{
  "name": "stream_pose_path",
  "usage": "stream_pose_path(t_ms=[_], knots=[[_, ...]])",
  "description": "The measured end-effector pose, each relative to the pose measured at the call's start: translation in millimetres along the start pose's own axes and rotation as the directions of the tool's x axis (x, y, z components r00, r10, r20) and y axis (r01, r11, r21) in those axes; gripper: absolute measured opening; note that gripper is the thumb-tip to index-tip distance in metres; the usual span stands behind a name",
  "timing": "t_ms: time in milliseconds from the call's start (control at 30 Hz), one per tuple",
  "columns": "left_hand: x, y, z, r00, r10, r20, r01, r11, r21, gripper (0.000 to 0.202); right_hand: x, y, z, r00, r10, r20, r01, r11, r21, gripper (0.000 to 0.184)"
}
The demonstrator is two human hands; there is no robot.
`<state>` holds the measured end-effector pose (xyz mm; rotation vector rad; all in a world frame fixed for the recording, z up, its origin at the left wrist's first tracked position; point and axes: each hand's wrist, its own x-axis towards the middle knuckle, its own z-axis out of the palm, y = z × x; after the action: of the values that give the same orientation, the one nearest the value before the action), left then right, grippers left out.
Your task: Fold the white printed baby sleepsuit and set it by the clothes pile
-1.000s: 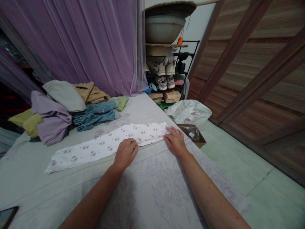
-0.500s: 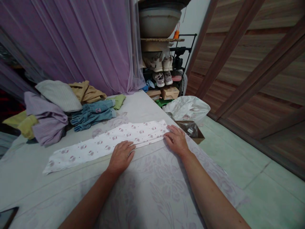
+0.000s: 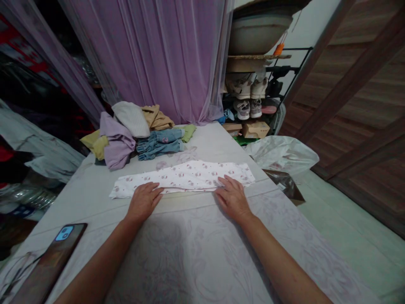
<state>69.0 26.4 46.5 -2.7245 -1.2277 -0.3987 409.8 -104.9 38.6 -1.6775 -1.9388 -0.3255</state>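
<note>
A white garment with a small red and grey print, folded into a long strip, lies across the pale flowered bed cover. Toward its left end, my left hand rests on the near edge, fingers stretched out over the cloth. Farther right, my right hand lies on the same edge, short of the right end, its fingers spread and thumb apart. Both hands touch the garment without gripping it. Between them the near edge shows a slightly loose fold.
Behind the garment is a clothes pile: a lilac piece, blue denim and other clothes. A phone with a cable lies at front left. Beyond the right bed edge are a plastic bag, an open carton and a shoe rack.
My view has swung left, bringing the phone into sight. My left hand has slid left along the garment, and my right hand has come inward from its right end.
</note>
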Motion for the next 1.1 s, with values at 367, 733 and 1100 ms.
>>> stream_pose_path(t_ms=[367,733,1100], knots=[[-24,-48,-19.4,0.999,0.040,0.036,-0.044,0.992,0.114,0.037,43,-60,48,0.988,-0.102,0.118,0.094,0.993,0.074,0.018],[-27,-73,-34.6,0.974,-0.120,0.194,0.079,0.975,0.209,0.041,51,-57,58,0.995,-0.017,0.102,0.015,1.000,0.019,0.016],[-45,-98,-37.3,0.965,-0.225,0.132,0.199,0.962,0.185,0.038,40,-61,53,1.000,-0.011,0.020,0.010,0.996,0.085,0.018]])
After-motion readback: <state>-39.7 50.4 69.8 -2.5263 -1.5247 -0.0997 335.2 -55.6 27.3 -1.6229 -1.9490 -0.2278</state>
